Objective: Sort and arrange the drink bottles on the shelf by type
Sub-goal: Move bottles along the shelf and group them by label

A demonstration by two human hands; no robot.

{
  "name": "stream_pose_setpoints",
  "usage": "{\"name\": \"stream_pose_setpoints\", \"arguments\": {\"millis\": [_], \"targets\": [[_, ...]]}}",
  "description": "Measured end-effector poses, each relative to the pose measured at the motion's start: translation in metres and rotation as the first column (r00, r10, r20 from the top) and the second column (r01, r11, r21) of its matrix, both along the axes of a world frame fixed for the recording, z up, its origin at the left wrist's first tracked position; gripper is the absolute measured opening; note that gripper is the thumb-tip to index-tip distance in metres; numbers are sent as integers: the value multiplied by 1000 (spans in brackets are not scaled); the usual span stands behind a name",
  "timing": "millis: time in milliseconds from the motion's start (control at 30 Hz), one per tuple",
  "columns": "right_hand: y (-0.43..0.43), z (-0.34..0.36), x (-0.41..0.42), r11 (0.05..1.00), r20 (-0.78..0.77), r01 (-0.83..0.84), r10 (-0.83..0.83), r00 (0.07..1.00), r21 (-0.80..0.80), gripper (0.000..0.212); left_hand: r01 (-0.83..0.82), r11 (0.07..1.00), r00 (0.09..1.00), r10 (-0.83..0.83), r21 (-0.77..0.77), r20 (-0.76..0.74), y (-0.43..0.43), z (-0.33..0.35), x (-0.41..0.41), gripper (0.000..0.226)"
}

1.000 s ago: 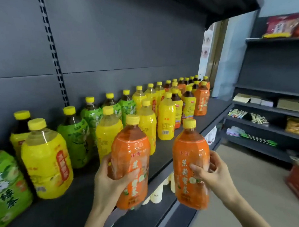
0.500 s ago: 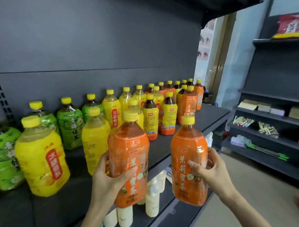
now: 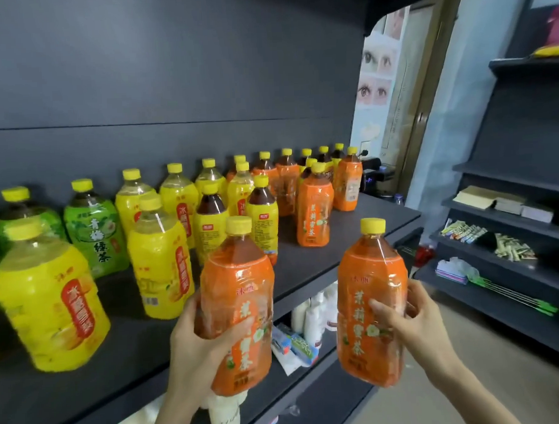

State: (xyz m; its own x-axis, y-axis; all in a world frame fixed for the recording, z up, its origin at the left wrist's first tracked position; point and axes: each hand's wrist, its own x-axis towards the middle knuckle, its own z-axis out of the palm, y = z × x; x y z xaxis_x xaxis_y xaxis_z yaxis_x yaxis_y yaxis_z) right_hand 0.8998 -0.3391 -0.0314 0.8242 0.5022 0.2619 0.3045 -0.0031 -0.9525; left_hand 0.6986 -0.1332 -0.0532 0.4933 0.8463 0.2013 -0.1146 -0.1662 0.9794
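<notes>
Green-label bottles [image 3: 93, 232] at the shelf's [image 3: 309, 265] left end are partly cut off by the frame. Labels at the far right end are too small to read. White bottles [image 3: 312, 317] on the lower level are mostly hidden under the front edge. Left hand [image 3: 197, 346] wraps the lower body of an orange bottle [image 3: 240, 293] (brown tea, yellow cap), upright over the front edge. Right hand [image 3: 416, 329] grips a second orange bottle [image 3: 371, 297], same kind, out past the front edge. Standing on the shelf are yellow bottles [image 3: 48, 302] with pale drink front left, dark-tea bottles [image 3: 211, 227] mid, and orange ones [image 3: 313, 210] toward the right end.
</notes>
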Motion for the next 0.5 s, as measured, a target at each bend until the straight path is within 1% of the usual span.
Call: {"name": "stream_pose_setpoints", "arguments": {"millis": [167,333,500], "targets": [[13,-3,58,1000,-2,6,-6,1000,-16,74,42,998,999,-43,38,7,14,1,69,101],[33,1,115,1000,37,8,-7,999,-25,73,97,992,994,-101,80,48,29,5,136,84],[49,3,168,1000,28,25,-26,999,15,74,128,987,991,-130,101,14,44,7,187,92]]}}
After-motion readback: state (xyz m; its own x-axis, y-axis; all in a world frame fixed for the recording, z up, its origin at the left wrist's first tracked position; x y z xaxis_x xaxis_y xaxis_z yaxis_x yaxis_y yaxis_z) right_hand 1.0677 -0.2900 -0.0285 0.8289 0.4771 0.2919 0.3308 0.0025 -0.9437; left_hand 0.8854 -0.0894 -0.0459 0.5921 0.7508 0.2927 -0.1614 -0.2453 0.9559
